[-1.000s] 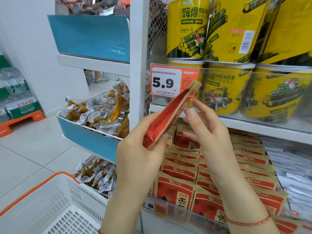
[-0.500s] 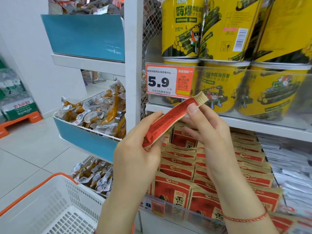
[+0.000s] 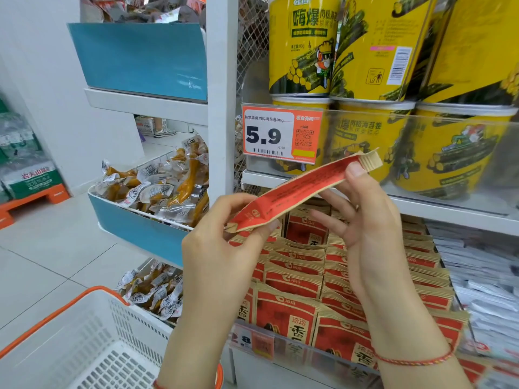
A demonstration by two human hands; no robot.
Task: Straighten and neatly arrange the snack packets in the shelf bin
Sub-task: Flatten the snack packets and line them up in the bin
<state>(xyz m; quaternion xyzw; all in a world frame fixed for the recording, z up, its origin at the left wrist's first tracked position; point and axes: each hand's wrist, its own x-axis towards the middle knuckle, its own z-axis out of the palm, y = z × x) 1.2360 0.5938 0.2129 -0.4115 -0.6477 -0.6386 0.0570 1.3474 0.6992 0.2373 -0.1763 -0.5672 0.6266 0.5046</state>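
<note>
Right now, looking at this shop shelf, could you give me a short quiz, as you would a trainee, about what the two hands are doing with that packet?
1. True or false: the flat red and tan paper snack packet lies in the bin with the rows of red and tan packets.
2. Which hand holds the packet's lower end? A. left hand B. right hand
3. Fill in: the orange price tag under the yellow tubs reads ____.

Key: 1. False, both hands hold it above the bin. 2. A; the right hand pinches the upper end. 3. 5.9
</note>
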